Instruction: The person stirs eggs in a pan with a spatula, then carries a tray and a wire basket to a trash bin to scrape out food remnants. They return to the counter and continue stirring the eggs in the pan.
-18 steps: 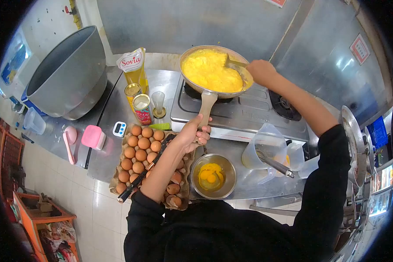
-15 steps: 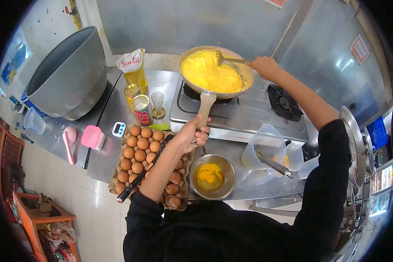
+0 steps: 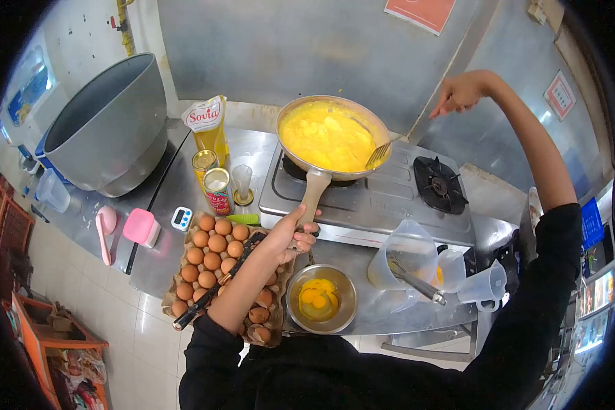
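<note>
My left hand [image 3: 292, 236] is wrapped around the beige handle of a frying pan [image 3: 290, 117], which sits on the stove's left burner. Soft yellow scrambled egg [image 3: 328, 137] fills the pan. A slotted spatula [image 3: 378, 156] leans at the pan's right rim, its head in the egg. Raised to the right of the pan, my right hand [image 3: 463, 93] is off the spatula, fingers loosely bent with one stretched downward, and nothing visible in it. Below my left forearm lies a carton of brown eggs [image 3: 212, 261]. Beside it, a steel bowl [image 3: 352, 301] holds cracked eggs with whole yolks.
The gas stove [image 3: 372, 205] has a bare right burner [image 3: 439, 183]. An oil pouch [image 3: 208, 126], opened cans [image 3: 219, 191], a timer [image 3: 182, 218] and a pink-lidded box [image 3: 141, 227] stand left. A large grey pot [image 3: 109, 130] is farther left. Plastic jugs [image 3: 406, 256] and a whisk [image 3: 417, 283] sit right.
My right hand has let go of the spatula and lifted up to the right. The spatula now rests at the pan's right rim. My left hand still grips the pan handle.
</note>
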Demonstrator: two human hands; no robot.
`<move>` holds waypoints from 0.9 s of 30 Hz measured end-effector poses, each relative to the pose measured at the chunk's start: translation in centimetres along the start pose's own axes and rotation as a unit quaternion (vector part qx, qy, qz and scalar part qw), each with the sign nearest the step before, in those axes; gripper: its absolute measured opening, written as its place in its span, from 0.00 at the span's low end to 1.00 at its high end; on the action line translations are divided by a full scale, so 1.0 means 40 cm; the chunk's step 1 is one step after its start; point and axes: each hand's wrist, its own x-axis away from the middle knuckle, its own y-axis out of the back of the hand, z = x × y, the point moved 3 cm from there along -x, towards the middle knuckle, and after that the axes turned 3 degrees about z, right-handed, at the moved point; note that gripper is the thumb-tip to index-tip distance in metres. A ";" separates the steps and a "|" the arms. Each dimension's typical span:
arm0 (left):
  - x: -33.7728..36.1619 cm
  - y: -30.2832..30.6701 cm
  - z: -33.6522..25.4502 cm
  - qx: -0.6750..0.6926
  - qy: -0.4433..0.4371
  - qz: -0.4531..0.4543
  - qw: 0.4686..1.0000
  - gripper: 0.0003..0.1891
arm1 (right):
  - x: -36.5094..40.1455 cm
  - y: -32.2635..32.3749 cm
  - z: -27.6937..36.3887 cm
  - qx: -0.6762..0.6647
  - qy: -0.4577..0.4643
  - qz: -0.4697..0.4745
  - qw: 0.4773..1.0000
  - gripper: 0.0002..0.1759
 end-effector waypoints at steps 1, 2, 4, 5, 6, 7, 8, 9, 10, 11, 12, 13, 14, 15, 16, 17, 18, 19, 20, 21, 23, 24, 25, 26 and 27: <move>0.001 0.001 0.000 -0.006 -0.003 0.003 1.000 0.16 | 0.002 -0.021 0.015 -0.058 0.002 0.055 0.997 0.13; 0.003 0.002 0.000 -0.005 -0.006 0.002 1.000 0.16 | 0.005 -0.043 0.027 -0.116 0.004 0.111 0.987 0.14; 0.003 0.001 -0.001 -0.001 0.009 0.005 1.000 0.17 | -0.021 -0.081 0.037 -0.187 0.032 0.157 0.969 0.15; 0.003 0.000 -0.005 -0.002 0.005 0.003 1.000 0.17 | -0.038 -0.101 0.047 -0.257 0.058 0.205 0.943 0.17; 0.003 0.001 -0.005 -0.004 0.014 0.001 1.000 0.16 | -0.055 -0.113 0.055 -0.254 0.061 0.205 0.943 0.17; 0.003 0.001 -0.004 -0.007 0.024 -0.001 1.000 0.16 | -0.070 -0.124 0.067 -0.277 0.081 0.211 0.934 0.18; 0.001 0.005 -0.004 -0.006 0.032 -0.004 0.999 0.15 | -0.077 -0.134 0.076 -0.299 0.101 0.216 0.924 0.19; 0.003 -0.001 -0.007 -0.006 0.030 -0.006 1.000 0.15 | -0.073 -0.141 0.101 -0.298 0.104 0.217 0.924 0.19; 0.007 -0.009 -0.007 -0.013 0.035 -0.022 0.999 0.15 | -0.068 -0.145 0.140 -0.321 0.109 0.192 0.921 0.19; 0.009 -0.013 -0.008 -0.020 0.040 -0.037 0.998 0.16 | -0.067 -0.145 0.161 -0.345 0.114 0.166 0.917 0.19; 0.008 -0.012 -0.007 -0.020 0.041 -0.039 0.998 0.16 | -0.084 -0.155 0.164 -0.346 0.114 0.167 0.916 0.19; 0.008 -0.011 -0.007 -0.022 0.046 -0.038 0.998 0.16 | -0.115 -0.169 0.167 -0.374 0.129 0.162 0.904 0.20; 0.008 -0.010 -0.009 -0.023 0.049 -0.036 0.998 0.16 | -0.140 -0.179 0.169 -0.401 0.143 0.155 0.892 0.21; 0.009 -0.010 -0.010 -0.023 0.052 -0.037 0.998 0.16 | -0.145 -0.189 0.184 -0.403 0.143 0.156 0.891 0.21; 0.010 -0.011 -0.011 -0.025 0.056 -0.038 0.997 0.15 | -0.153 -0.199 0.202 -0.414 0.148 0.142 0.887 0.21; 0.009 -0.012 -0.010 -0.027 0.059 -0.038 0.997 0.15 | -0.161 -0.208 0.220 -0.425 0.152 0.129 0.883 0.21; 0.007 -0.013 -0.009 -0.027 0.062 -0.037 0.997 0.15 | -0.167 -0.218 0.243 -0.427 0.150 0.129 0.882 0.21; 0.005 -0.013 -0.008 -0.030 0.063 -0.040 0.997 0.15 | -0.177 -0.223 0.267 -0.417 0.153 0.082 0.892 0.20; 0.005 -0.012 -0.006 -0.034 0.065 -0.045 0.996 0.15 | -0.189 -0.229 0.292 -0.408 0.155 0.036 0.899 0.19; 0.004 -0.013 -0.006 -0.035 0.068 -0.045 0.996 0.15 | -0.223 -0.240 0.311 -0.411 0.153 0.036 0.898 0.19; 0.007 -0.015 -0.005 -0.036 0.064 -0.053 0.996 0.14 | -0.305 -0.244 0.335 -0.249 0.120 -0.010 0.961 0.15; 0.005 -0.013 -0.004 -0.039 0.067 -0.045 0.996 0.15 | -0.314 -0.234 0.351 -0.253 0.118 -0.010 0.960 0.15; 0.003 -0.009 -0.002 -0.040 0.072 -0.045 0.996 0.15 | -0.325 -0.227 0.360 -0.227 0.103 -0.015 0.968 0.13; 0.000 -0.007 -0.002 -0.043 0.064 -0.042 0.996 0.14 | -0.330 -0.218 0.360 -0.201 0.086 -0.020 0.976 0.10; -0.001 -0.006 0.000 -0.047 0.055 -0.039 0.997 0.14 | -0.376 -0.216 0.342 -0.206 0.083 -0.019 0.975 0.10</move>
